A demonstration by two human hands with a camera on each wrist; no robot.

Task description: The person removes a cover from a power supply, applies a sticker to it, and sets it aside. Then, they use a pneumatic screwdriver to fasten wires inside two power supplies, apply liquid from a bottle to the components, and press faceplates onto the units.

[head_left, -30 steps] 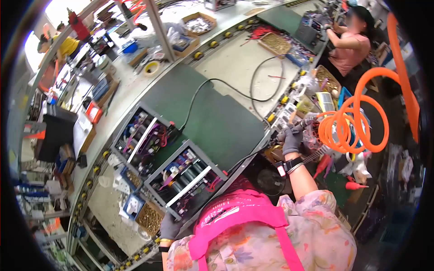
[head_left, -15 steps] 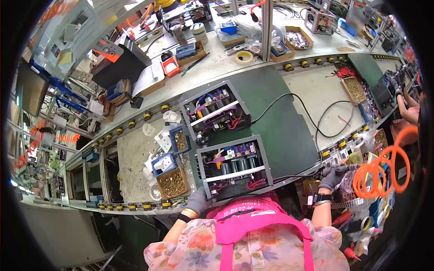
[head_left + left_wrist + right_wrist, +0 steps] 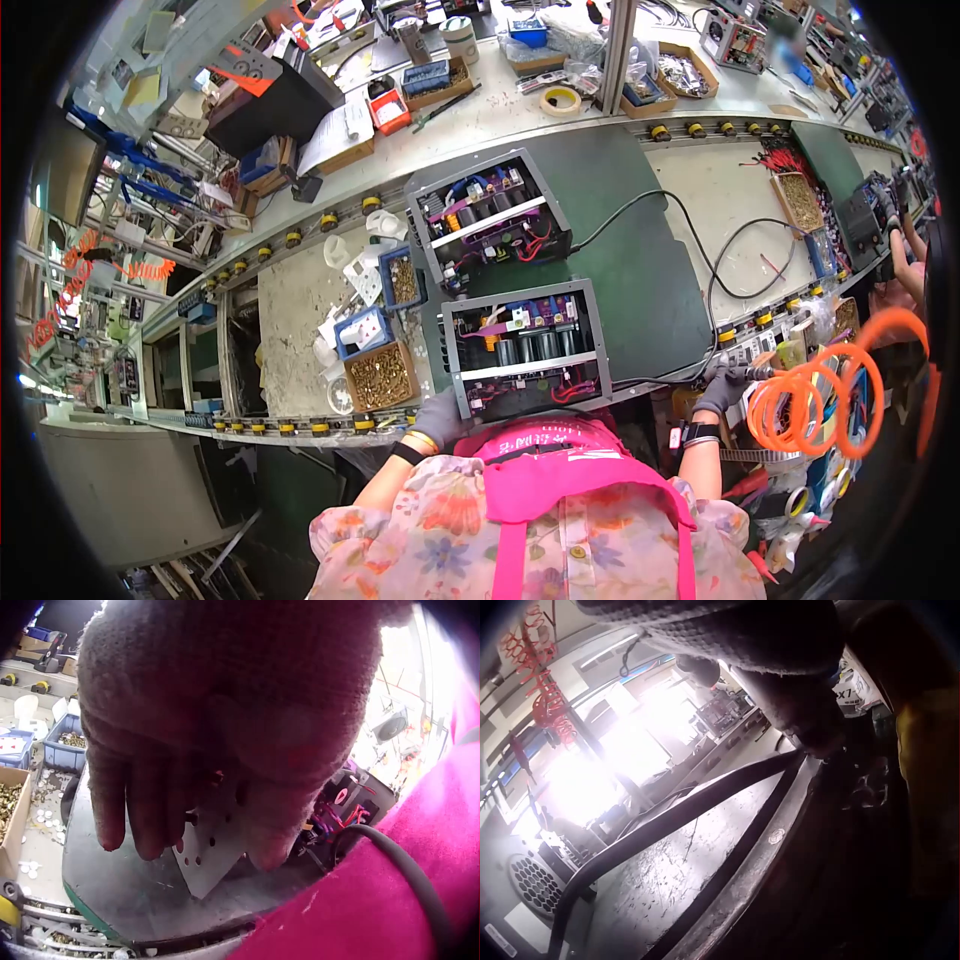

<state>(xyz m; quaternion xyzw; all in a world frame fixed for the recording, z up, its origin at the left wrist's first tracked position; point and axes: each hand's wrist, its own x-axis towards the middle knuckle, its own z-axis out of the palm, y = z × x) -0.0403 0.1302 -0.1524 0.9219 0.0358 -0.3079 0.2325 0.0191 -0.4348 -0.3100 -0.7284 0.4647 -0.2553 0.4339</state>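
Note:
At the near edge of the bench, my gloved left hand (image 3: 440, 418) grips the front left corner of an open metal chassis (image 3: 603, 345) packed with electronics. In the left wrist view, a plate with holes (image 3: 206, 862) stands between its fingers and thumb. A second open chassis (image 3: 560, 215) sits behind the first. My gloved right hand (image 3: 722, 388) is at the bench edge on the right, beside an orange coiled hose (image 3: 795, 405). A black cable (image 3: 682, 814) runs toward it in the right wrist view; I cannot tell what its fingers hold.
Left of the chassis stand a carton of brass screws (image 3: 382, 378) and blue bins (image 3: 403, 278). Rollers (image 3: 330, 221) line the rails. A green board (image 3: 640, 270) lies under both chassis. Another person's arm (image 3: 905, 265) shows at the far right.
The head view has swung round and the chassis now appear squarer and farther right. My left hand stays at the chassis corner and my right hand stays near the hose.

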